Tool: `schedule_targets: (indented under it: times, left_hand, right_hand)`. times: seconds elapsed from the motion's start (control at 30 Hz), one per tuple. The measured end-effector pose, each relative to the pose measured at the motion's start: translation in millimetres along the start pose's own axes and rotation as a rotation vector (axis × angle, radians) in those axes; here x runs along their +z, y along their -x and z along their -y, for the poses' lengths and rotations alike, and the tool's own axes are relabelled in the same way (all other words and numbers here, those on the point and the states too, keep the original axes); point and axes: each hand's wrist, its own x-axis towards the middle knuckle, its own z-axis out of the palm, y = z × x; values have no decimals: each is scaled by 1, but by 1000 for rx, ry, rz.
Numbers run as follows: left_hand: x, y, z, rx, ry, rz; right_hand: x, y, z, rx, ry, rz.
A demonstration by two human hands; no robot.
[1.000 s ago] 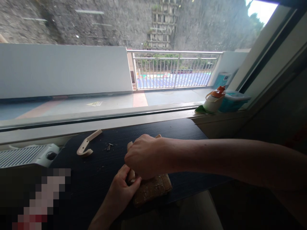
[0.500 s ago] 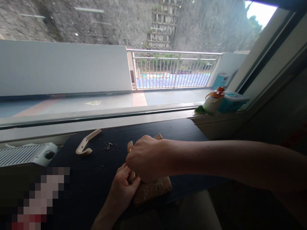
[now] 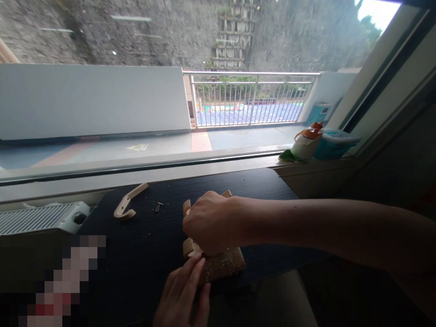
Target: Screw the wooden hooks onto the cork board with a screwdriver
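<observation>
My right hand (image 3: 209, 222) is closed in a fist over a pale wooden hook (image 3: 188, 247) that stands on a brown speckled board (image 3: 223, 265) on the dark table (image 3: 143, 245). What the fist grips is hidden. The hook's top end shows above my knuckles. My left hand (image 3: 184, 295) lies lower, fingers stretched flat, with the fingertips at the board's near left edge. A second wooden hook (image 3: 127, 206) lies loose to the left, and a few small screws (image 3: 157, 207) lie beside it.
A window sill runs behind the table, with a white pot with an orange lid (image 3: 304, 141) and a teal box (image 3: 332, 144) at its right end. A ribbed grey unit (image 3: 41, 217) sits at the left. A blurred patch covers the lower left corner.
My left hand has let go of the hook's lower end and slid back toward me, fingers now flat by the board. My right fist stays on the hook.
</observation>
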Motion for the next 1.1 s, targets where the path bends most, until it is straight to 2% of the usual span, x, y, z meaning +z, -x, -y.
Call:
schedule_targets:
  times: [0.17,0.47,0.6,0.73,1.1]
  left_hand:
    - [22,6,-9,-51,-264,77]
    - [31,-11,-12,-124,-428,209]
    - [35,-16,-15,-137,-448,173]
    - [37,-16,-13,-91,-459,110]
    - [44,-2,-1,-22,-471,103]
  right_hand:
    - [1,0,-1,-18,23,1]
    - [-2,-2,-2,-36,34,6]
    - [-3,1,-1,-32,25,12]
    - [-5,4,0,-19,37,-6]
    - [3,-4,-5,-57,-15,-33]
